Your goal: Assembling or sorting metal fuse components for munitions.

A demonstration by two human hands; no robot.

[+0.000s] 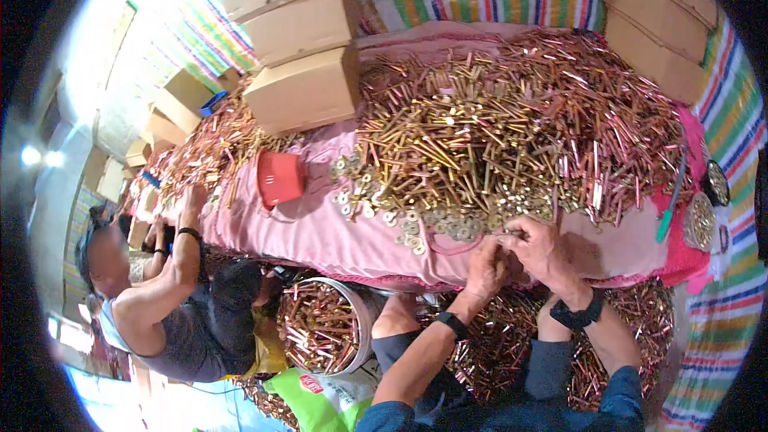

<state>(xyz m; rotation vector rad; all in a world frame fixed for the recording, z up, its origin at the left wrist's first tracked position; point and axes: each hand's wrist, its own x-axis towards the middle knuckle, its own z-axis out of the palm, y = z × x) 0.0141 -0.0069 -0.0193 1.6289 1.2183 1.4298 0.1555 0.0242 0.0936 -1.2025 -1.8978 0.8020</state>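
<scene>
My left hand (486,268) and my right hand (539,250) meet at the near edge of a cloth-covered table (320,232). The fingers of both are pinched together around something small, mostly hidden between the fingertips. Just beyond them lie loose round metal washers (460,226), spread along the front of a heap. That heap is a large pile of long brass-coloured bolts (472,136), some with a pinkish sheen. Dark bands circle both my wrists.
A red plastic bin (280,178) stands left on the pink cloth. Cardboard boxes (304,92) rise behind it. A bucket (366,316) of bolts is beside my knee. Small containers (700,222) and a green-handled tool (664,224) sit right. Another person (168,304) works at left.
</scene>
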